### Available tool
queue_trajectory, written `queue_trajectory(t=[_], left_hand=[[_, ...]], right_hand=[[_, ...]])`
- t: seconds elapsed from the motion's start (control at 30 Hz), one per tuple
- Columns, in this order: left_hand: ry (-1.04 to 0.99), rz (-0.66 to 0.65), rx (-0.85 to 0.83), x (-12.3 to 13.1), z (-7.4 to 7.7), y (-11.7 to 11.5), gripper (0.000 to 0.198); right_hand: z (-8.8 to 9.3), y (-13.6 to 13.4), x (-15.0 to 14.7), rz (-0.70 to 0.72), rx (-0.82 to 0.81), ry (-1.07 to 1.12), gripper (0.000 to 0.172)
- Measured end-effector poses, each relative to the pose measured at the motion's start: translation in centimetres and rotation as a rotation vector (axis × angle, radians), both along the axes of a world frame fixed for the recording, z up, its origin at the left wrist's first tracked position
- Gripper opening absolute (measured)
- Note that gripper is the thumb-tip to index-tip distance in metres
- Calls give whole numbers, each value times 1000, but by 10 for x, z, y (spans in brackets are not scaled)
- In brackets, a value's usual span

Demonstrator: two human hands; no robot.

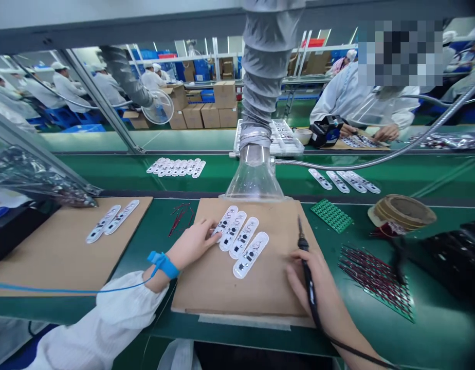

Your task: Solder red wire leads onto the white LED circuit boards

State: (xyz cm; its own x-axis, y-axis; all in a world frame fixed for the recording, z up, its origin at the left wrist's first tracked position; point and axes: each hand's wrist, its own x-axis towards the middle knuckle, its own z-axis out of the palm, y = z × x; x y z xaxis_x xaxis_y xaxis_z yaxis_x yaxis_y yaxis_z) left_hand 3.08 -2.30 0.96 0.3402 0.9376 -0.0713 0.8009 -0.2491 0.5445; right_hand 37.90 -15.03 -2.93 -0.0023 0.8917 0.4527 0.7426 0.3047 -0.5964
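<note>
Several long white rounded circuit boards [251,254] lie slanted side by side on a brown cardboard sheet [206,293]. My left hand [195,240], with a blue wrist strap [163,264], has its thumb and fingers closed on the lower left edge of the leftmost white circuit board [226,220]. In my right hand [314,277] is a black soldering iron [307,272], its tip pointing up and away over the right side of the cardboard, apart from the boards. The iron's cord runs down along my forearm.
A clear fume hood [255,180] hangs behind the cardboard. Right are a green perforated board [332,216], a round brown container [402,211] and red wires [372,272] on a green panel. More white boards [112,221] lie left. A co-worker's hands [386,133] work opposite.
</note>
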Motion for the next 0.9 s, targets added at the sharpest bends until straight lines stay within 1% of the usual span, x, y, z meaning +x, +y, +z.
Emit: queue_trajectory(t=[0.1, 0.17, 0.2, 0.3, 0.37, 0.43, 0.53, 0.6, 0.73, 0.8, 0.9], left_hand=[[-5, -17, 2, 22, -5, -13, 23], [-11, -35, 10, 36, -7, -20, 21], [-17, -45, 14, 43, -7, -23, 20], [-44, -70, 16, 60, -7, -28, 19], [-64, -87, 14, 69, -6, -28, 20], [-77, -100, 14, 75, -6, -27, 21], [-89, -118, 5, 79, -5, -21, 22], [-97, -131, -9, 78, -4, -16, 23], [-125, -174, -48, 76, -2, -1, 30], [-174, -194, -75, 75, -2, 7, 31], [-323, -137, -116, 69, -7, 17, 31]], right_hand=[[1, 2, -22, 99, -119, 29, 31], [1, 4, -27, 156, -202, 38, 41], [1, 5, -26, 171, -226, 37, 43], [1, 18, -11, 164, -221, 21, 35], [1, 33, 2, 153, -190, 10, 30], [2, 50, 12, 139, -156, 8, 28], [3, 67, 18, 117, -115, 14, 28], [2, 72, 18, 106, -94, 21, 28], [-2, 67, 17, 89, -89, 33, 29], [-2, 62, 17, 78, -105, 36, 30], [1, 56, 15, 71, -153, 29, 29]])
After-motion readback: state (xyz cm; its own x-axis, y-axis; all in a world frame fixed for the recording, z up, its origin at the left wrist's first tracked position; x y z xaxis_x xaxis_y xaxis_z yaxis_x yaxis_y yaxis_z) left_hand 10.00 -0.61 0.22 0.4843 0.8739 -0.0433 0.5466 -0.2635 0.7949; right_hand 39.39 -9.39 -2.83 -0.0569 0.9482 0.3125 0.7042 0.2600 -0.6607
